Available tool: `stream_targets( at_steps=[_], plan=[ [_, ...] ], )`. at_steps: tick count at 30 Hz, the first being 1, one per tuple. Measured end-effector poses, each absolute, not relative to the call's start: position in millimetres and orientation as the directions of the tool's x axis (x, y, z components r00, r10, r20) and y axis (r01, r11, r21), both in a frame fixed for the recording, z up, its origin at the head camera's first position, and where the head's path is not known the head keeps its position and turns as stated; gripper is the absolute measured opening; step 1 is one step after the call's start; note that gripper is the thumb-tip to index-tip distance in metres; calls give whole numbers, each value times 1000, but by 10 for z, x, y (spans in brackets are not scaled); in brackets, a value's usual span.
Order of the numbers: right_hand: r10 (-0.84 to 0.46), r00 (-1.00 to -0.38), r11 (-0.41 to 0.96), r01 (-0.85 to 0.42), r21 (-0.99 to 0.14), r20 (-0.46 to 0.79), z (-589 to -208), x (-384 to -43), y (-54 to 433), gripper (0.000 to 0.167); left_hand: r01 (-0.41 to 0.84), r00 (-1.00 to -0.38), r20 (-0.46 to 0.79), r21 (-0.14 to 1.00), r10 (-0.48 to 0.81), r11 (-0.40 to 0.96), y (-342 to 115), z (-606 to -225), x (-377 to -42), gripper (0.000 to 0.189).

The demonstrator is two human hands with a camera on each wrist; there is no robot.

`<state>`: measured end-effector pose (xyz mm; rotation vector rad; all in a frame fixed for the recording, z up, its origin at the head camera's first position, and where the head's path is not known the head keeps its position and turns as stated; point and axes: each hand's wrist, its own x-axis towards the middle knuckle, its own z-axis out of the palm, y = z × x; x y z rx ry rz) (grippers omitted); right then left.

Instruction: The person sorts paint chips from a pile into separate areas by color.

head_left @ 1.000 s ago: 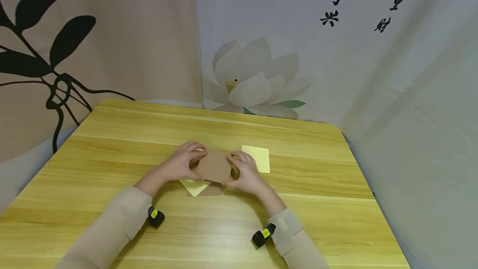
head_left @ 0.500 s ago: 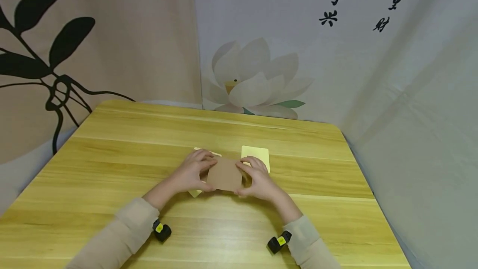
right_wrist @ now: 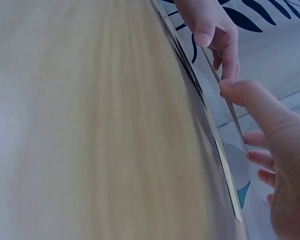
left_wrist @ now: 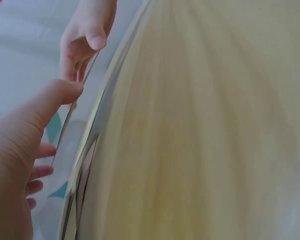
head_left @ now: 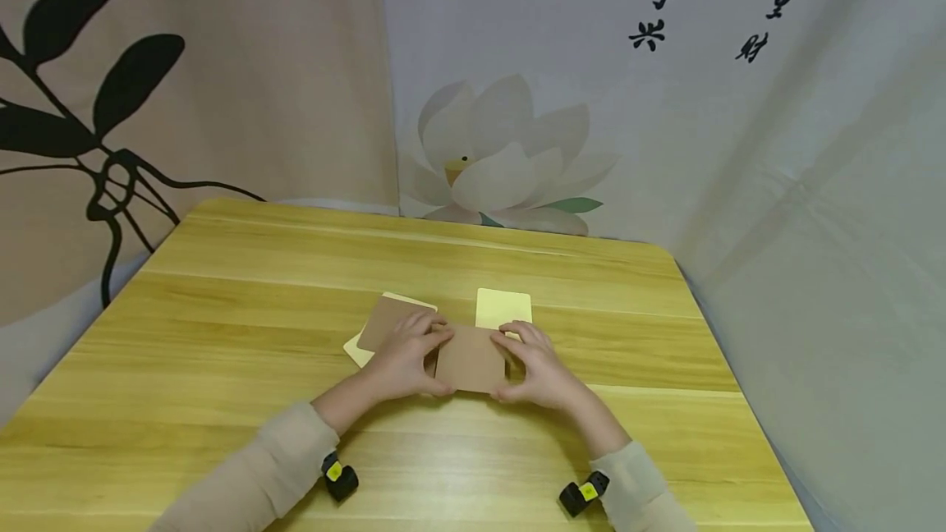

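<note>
Between both hands is a square brown card, seen edge-on as a thin sheet raised above the tabletop in the right wrist view. My left hand pinches its left side, thumb at the near corner and fingers at the far one. On the opposite side my right hand grips it the same way. Left of and behind the hands lies another brown card on top of yellow card, partly covered by the left hand. A separate yellow card lies just behind the held card, its near part hidden.
The wooden table has its far edge against a hanging cloth printed with a lotus and characters. A small black device is strapped at the left cuff, and a similar device at the right cuff.
Both hands have carried the brown card to the right and slightly nearer, away from the left pile. More of that pile's brown and yellow cards now shows.
</note>
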<state>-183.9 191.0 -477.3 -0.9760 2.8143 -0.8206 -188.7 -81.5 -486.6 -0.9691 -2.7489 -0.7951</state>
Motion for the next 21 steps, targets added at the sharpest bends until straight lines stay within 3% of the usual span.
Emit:
stream_targets(
  at_steps=[14,21],
  plan=[
    [-575,-817,677,-510,-530,50,-4765,-1693,2219,89,620,-783,260,398,565,676,-491,-4928,-1749,90],
    [-602,-796,668,-547,-505,66,-4794,-1669,2337,90,620,-782,225,374,581,690,-354,-4927,-1705,90]
  ],
)
